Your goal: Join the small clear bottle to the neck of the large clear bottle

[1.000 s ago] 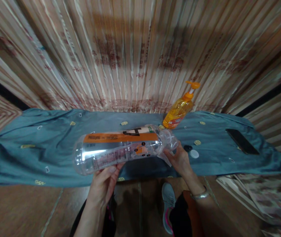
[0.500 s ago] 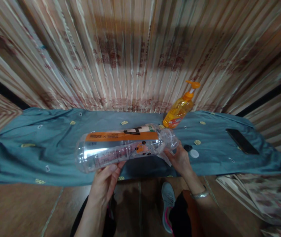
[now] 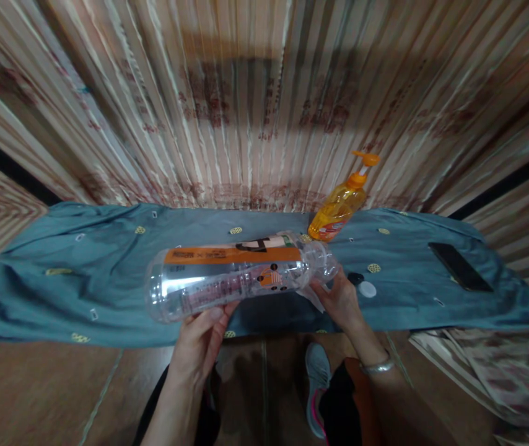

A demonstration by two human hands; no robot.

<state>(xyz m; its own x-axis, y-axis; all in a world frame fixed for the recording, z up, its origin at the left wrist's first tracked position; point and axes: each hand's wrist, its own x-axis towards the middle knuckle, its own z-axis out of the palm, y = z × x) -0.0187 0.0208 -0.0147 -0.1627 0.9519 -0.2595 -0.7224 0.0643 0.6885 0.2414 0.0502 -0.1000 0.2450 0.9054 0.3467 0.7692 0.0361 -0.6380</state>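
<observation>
A large clear plastic bottle (image 3: 227, 275) with an orange, white and black label is held on its side above the cloth, its neck towards the right. My left hand (image 3: 202, 337) grips the body from below, thumb along the near side. At the neck end, my right hand (image 3: 342, 305) is closed around the bottle; some of its fingers are hidden. A thin white piece (image 3: 310, 298), tissue-like, hangs under the neck by the right fingers. Close to that hand, a white cap (image 3: 367, 289) and a small black object (image 3: 355, 279) lie on the cloth.
A teal patterned cloth (image 3: 106, 279) covers the narrow surface. An orange pump bottle (image 3: 336, 210) of yellow liquid stands at the back, right of centre. A black phone (image 3: 460, 266) lies at the right. Striped curtains (image 3: 246, 111) hang behind.
The view has shifted very slightly. Both hands keep their hold on the clear bottle, which stays in nearly the same position.
</observation>
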